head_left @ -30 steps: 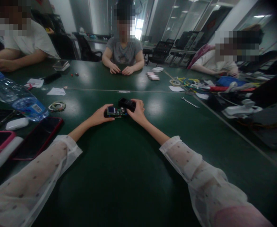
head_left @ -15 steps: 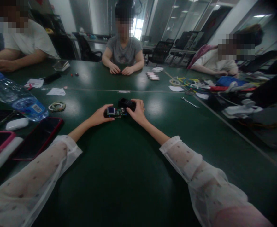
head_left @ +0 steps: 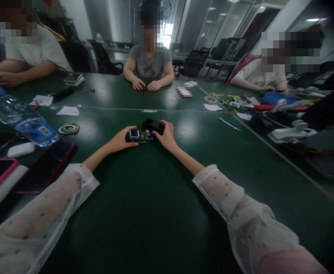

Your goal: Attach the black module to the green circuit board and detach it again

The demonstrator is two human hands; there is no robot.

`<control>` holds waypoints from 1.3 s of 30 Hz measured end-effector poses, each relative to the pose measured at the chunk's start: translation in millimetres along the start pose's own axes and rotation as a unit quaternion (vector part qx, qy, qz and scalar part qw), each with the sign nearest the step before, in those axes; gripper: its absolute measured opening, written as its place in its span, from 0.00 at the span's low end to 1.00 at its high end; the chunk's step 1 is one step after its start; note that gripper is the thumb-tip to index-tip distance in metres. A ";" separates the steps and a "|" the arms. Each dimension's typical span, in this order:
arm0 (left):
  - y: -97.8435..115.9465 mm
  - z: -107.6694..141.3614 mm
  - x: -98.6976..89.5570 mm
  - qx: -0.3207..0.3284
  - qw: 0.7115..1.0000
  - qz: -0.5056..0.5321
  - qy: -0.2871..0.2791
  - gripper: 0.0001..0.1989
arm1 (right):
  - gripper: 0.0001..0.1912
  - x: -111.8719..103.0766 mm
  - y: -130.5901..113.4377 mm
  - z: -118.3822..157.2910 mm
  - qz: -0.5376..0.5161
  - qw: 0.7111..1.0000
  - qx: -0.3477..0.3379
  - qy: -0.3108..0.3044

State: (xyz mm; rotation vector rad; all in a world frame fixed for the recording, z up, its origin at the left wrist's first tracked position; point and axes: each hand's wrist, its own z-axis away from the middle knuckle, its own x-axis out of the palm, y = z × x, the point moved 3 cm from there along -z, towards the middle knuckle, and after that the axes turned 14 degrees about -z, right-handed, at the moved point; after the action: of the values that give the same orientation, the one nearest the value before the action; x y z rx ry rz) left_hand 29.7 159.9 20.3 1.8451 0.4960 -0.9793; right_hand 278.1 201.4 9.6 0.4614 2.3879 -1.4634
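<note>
My left hand grips the left end of a small circuit board with a little square screen on it, thumb along the near edge. A black plastic case is in my right hand, its fingers round the right end. The case lies just behind and to the right of the board, tilted, and the two overlap or touch at the board's right part. Both are held low over the dark green table.
To the left lie a water bottle, a bracelet, a red-edged phone and a white case. A wrench and tangled cables are at the right. Several people sit across the table.
My right fingers have shifted slightly on the black case, showing more of its right end. My left hand and the board have hardly moved.
</note>
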 end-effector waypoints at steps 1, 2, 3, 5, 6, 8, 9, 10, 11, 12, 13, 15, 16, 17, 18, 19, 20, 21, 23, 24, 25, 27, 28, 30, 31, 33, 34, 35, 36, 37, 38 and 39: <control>0.1 0.1 -0.3 0.000 1.000 0.000 -0.001 0.41 | 0.30 0.0 1.7 -0.5 0.001 1.000 -0.001 0.001; 0.2 0.2 -0.5 -0.001 1.000 -0.001 -0.001 0.41 | 0.30 -0.1 3.2 -0.9 0.001 1.000 -0.001 0.002; 0.3 0.3 -0.7 -0.002 1.000 -0.002 -0.001 0.40 | 0.29 -0.3 4.6 -1.2 0.000 1.000 0.000 0.002; 0.6 0.4 -1.2 -0.001 1.000 -0.003 0.002 0.40 | 0.28 -0.8 6.7 -1.7 -0.002 1.000 0.004 0.002; 0.8 0.5 -1.3 0.000 1.000 -0.004 0.004 0.40 | 0.27 -1.1 7.4 -1.9 -0.002 1.000 0.006 0.001; 0.8 0.5 -1.2 0.001 1.000 -0.008 0.006 0.40 | 0.26 -1.4 8.4 -2.3 -0.003 1.000 0.008 -0.001; 0.6 0.5 -1.0 0.001 1.000 -0.009 0.007 0.40 | 0.26 -1.4 8.6 -2.6 -0.003 1.000 0.007 -0.002; 0.2 0.4 -0.7 0.002 1.000 -0.010 0.007 0.40 | 0.26 -1.4 8.6 -2.8 -0.004 1.000 0.005 -0.002; -0.3 0.3 -0.3 0.004 1.000 -0.010 0.008 0.40 | 0.25 -1.4 8.5 -3.1 -0.006 1.000 0.000 -0.002; -0.9 0.1 0.1 0.006 1.000 -0.009 0.009 0.40 | 0.25 -1.3 8.3 -3.4 -0.009 1.000 -0.005 -0.002; -1.7 -0.2 0.5 0.008 1.000 -0.007 0.012 0.40 | 0.24 -1.3 8.0 -3.7 -0.011 1.000 -0.009 0.000; -3.4 -0.8 1.3 0.011 1.000 -0.005 0.013 0.40 | 0.23 -1.5 6.9 -4.2 -0.019 1.000 -0.016 0.007; -4.1 -1.0 1.5 0.010 1.000 -0.005 0.014 0.40 | 0.23 -1.8 6.2 -4.3 -0.026 0.999 -0.018 0.012; -4.6 -1.2 1.7 0.010 1.000 -0.005 0.014 0.41 | 0.24 -2.3 5.2 -4.3 -0.034 0.999 -0.020 0.019; -4.6 -1.3 1.8 0.010 1.000 -0.006 0.013 0.41 | 0.24 -3.0 4.0 -4.1 -0.045 0.998 -0.022 0.028; -4.4 -1.3 1.7 0.010 1.000 -0.006 0.012 0.41 | 0.25 -3.8 2.4 -3.7 -0.058 0.997 -0.025 0.037; -3.8 -1.3 1.4 0.010 1.000 -0.006 0.012 0.41 | 0.26 -4.7 0.3 -3.1 -0.071 0.996 -0.030 0.045; -3.1 -1.2 1.2 0.009 1.000 -0.007 0.012 0.41 | 0.27 -5.4 -2.4 -2.2 -0.082 0.995 -0.038 0.051; -1.6 -1.1 0.7 0.007 1.000 -0.006 0.011 0.40 | 0.28 -6.3 -9.3 0.2 -0.097 0.992 -0.063 0.049; -1.1 -1.2 0.6 0.006 1.000 -0.005 0.012 0.40 | 0.29 -6.4 -13.4 1.8 -0.098 0.991 -0.080 0.043; -0.7 -1.2 0.6 0.007 1.000 -0.005 0.014 0.40 | 0.29 -6.3 -17.6 3.5 -0.096 0.990 -0.099 0.034; -1.0 -1.6 1.1 0.010 1.000 -0.004 0.018 0.39 | 0.29 -5.5 -25.5 7.3 -0.087 0.987 -0.136 0.014; -1.6 -1.8 1.5 0.011 1.000 -0.004 0.020 0.39 | 0.28 -4.7 -28.7 9.2 -0.081 0.985 -0.152 0.003; -3.3 -2.5 2.5 0.012 1.000 -0.002 0.024 0.37 | 0.28 -2.8 -33.7 12.3 -0.070 0.981 -0.182 -0.024; -4.1 -2.9 3.0 0.013 1.000 0.000 0.024 0.37 | 0.28 -1.7 -35.4 13.6 -0.064 0.978 -0.195 -0.038; -5.2 -3.8 3.6 0.015 1.000 0.004 0.027 0.37 | 0.28 0.1 -37.4 15.4 -0.055 0.973 -0.217 -0.063; -5.6 -4.2 3.7 0.016 0.999 0.005 0.029 0.37 | 0.28 0.6 -37.8 15.9 -0.050 0.971 -0.224 -0.071; -5.9 -4.5 3.7 0.017 0.999 0.004 0.030 0.37 | 0.28 1.0 -37.8 16.2 -0.047 0.970 -0.227 -0.077; -6.2 -4.7 3.8 0.017 0.999 0.002 0.032 0.38 | 0.29 1.4 -37.6 16.3 -0.044 0.969 -0.227 -0.083; -6.7 -4.7 3.9 0.017 0.999 0.000 0.034 0.37 | 0.29 1.8 -37.3 16.3 -0.042 0.969 -0.226 -0.088; -7.4 -4.6 4.2 0.017 0.999 0.000 0.035 0.37 | 0.29 2.3 -37.0 16.2 -0.040 0.969 -0.224 -0.095; -8.3 -4.5 4.8 0.017 0.999 0.002 0.037 0.36 | 0.29 2.9 -36.7 16.2 -0.039 0.968 -0.224 -0.104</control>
State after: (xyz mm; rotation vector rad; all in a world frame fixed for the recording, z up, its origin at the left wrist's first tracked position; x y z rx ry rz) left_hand 28.7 167.4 12.9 1.9177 0.5218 -0.9250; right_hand 261.5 171.4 30.7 0.0986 2.4793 -0.8994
